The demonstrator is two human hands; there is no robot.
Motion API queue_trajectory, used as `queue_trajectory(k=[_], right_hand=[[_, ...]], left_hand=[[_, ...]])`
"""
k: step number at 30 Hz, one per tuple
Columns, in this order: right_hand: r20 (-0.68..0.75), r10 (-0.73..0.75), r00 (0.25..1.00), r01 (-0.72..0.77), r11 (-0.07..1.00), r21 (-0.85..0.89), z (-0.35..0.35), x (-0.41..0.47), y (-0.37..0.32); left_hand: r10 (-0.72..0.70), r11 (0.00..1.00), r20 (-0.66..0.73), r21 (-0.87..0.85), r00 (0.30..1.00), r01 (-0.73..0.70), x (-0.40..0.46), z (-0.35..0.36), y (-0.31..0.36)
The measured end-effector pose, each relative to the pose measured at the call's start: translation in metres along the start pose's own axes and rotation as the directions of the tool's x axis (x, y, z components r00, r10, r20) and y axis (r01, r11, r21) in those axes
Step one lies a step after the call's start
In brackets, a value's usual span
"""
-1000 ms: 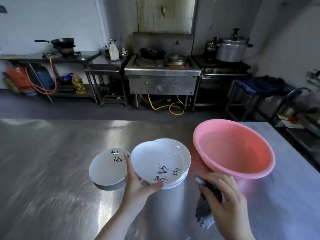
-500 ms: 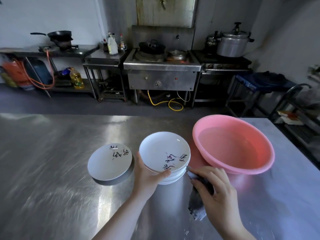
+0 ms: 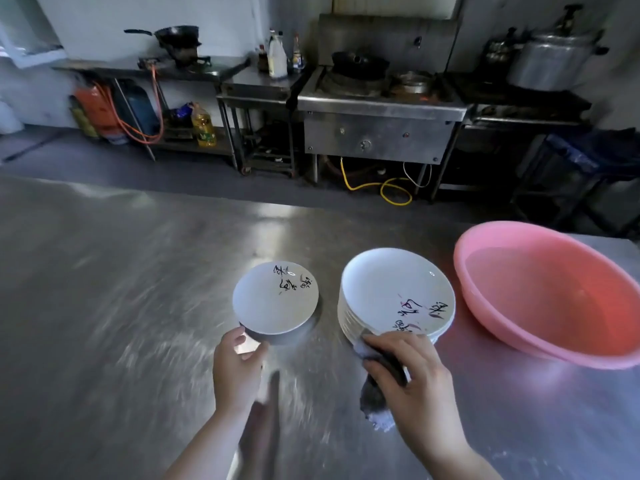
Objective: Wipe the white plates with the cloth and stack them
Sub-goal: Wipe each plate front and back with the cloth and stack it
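Two groups of white plates with dark scribbles sit on the steel table (image 3: 104, 306). A single plate (image 3: 273, 303) lies on the left. A stack of several plates (image 3: 391, 285) stands to its right. My left hand (image 3: 235, 368) is at the single plate's near rim, with thumb and index fingertip loosely curled and touching its edge. My right hand (image 3: 415, 382) grips a grey cloth (image 3: 372, 396) and holds it against the near edge of the stack. Part of the cloth hangs below my fingers.
A pink plastic basin (image 3: 460, 261) holding water stands just right of the stack, near the table's right side. Across an aisle are a steel stove (image 3: 377, 133), side tables with woks and bottles, and a large pot (image 3: 550, 64).
My left hand let go of the top plate on the stack and moved left to the single plate's rim. My right hand brought the cloth up to the stack's near edge.
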State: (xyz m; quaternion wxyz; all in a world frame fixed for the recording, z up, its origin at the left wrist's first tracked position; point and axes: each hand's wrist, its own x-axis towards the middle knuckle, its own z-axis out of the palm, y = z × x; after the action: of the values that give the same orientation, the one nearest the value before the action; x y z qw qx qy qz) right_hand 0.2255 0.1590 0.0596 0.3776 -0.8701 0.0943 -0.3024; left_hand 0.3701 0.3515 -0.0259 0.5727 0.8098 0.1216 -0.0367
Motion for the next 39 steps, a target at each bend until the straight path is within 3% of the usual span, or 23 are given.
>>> queue_trajectory(k=[6, 12, 16, 22, 25, 30, 33, 39], right_hand=[[-0.012, -0.029, 1.0, 0.029, 1.0, -0.004, 0.022, 0.002, 0.002], [-0.021, -0.014, 1.0, 0.013, 0.999, -0.045, 0.032, 0.001, 0.006], [-0.017, 0.007, 1.0, -0.007, 0.999, -0.051, 0.034, -0.001, 0.007], [-0.016, 0.017, 1.0, -0.018, 0.999, -0.041, 0.038, 0.0, 0.003], [-0.005, 0.025, 1.0, -0.025, 0.998, -0.049, 0.039, 0.0, 0.002], [0.0, 0.014, 1.0, -0.014, 1.0, -0.016, 0.03, -0.003, -0.003], [-0.025, 0.022, 0.999, -0.021, 1.0, 0.006, 0.014, -0.009, -0.006], [-0.093, 0.035, 0.995, -0.037, 0.999, -0.026, -0.033, -0.033, 0.003]], left_hand=[[-0.102, 0.995, 0.014, -0.012, 0.995, 0.102, 0.051, 0.011, 0.002], [-0.135, 0.991, -0.082, -0.011, 0.988, 0.134, 0.061, 0.02, 0.0], [-0.202, 0.978, -0.094, -0.074, 0.975, 0.196, 0.067, 0.022, 0.003], [-0.154, 0.976, -0.187, -0.179, 0.97, 0.121, 0.068, 0.025, 0.016], [-0.208, 0.946, -0.195, -0.291, 0.958, 0.146, 0.066, 0.023, 0.015], [-0.325, 0.79, -0.101, -0.575, 0.94, 0.211, 0.052, 0.018, 0.02], [-0.347, 0.731, -0.061, -0.642, 0.936, 0.229, 0.033, 0.007, 0.027], [-0.314, 0.778, -0.029, -0.581, 0.949, 0.24, -0.053, -0.036, 0.016]])
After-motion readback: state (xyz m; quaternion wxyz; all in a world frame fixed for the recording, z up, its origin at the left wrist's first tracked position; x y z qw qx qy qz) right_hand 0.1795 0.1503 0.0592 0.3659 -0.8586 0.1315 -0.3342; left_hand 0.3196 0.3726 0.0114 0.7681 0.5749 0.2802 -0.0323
